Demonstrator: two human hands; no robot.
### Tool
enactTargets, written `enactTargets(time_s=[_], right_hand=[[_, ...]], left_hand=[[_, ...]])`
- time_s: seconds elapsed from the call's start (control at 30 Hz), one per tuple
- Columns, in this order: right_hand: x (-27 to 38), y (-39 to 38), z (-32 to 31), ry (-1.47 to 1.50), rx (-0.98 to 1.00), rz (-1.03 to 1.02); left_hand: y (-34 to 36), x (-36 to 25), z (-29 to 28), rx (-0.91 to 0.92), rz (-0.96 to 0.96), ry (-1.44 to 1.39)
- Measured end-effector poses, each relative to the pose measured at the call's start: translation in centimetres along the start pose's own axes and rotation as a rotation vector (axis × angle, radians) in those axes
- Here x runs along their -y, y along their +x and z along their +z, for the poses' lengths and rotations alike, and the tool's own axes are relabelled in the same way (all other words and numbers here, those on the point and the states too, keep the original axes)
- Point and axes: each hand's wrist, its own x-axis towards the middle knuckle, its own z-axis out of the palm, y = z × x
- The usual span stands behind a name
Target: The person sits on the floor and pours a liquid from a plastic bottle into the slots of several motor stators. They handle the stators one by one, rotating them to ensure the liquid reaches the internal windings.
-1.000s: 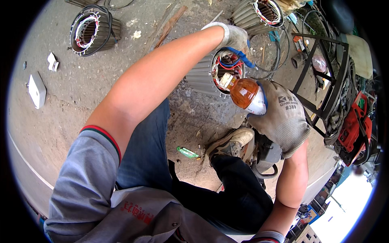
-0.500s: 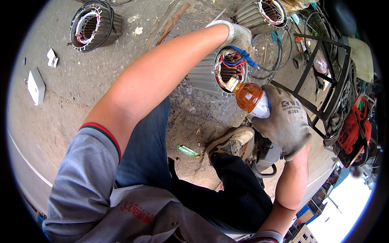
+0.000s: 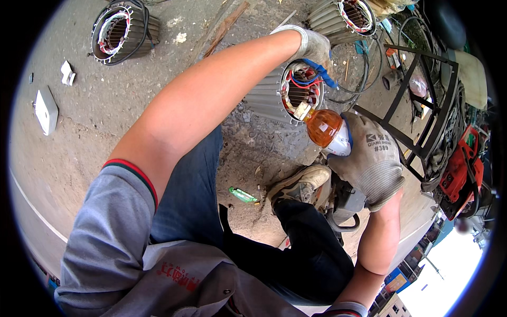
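My right hand (image 3: 369, 153), in a grey glove, is closed around a clear plastic bottle (image 3: 323, 127) of amber liquid with a white label. The bottle is tipped, and its whitish cap end (image 3: 302, 111) meets the lower rim of the windings in a finned grey motor stator (image 3: 264, 99). Whether liquid runs out is too small to tell. Above the stator's open end, my gloved left hand (image 3: 316, 48) is closed at a blue wire bundle (image 3: 321, 73), its fingertips partly hidden. Red and blue wires (image 3: 305, 83) loop across the opening below it.
Two more stators stand at the far left (image 3: 125, 33) and far right (image 3: 342, 20). Black cable (image 3: 364, 79) and a dark metal frame (image 3: 422, 100) lie right, beside a red machine (image 3: 462, 174). A green wrapper (image 3: 243, 195) lies near my shoe (image 3: 301, 185).
Almost nothing differs. Both hands and the bottle hold their places beside the stator, with only a slight shift of the whole view.
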Motion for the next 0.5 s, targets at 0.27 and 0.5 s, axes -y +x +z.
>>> enactTargets(time_s=[0.27, 0.5], right_hand=[[0.2, -0.1, -0.2, -0.031, 0.058, 0.028], [0.2, -0.3, 0.0, 0.022, 0.025, 0.015]], left_hand=[[1.9, 2.0, 0.9, 0.022, 0.092, -0.055], [1.1, 1.8, 0.6, 0.025, 0.182, -0.047]])
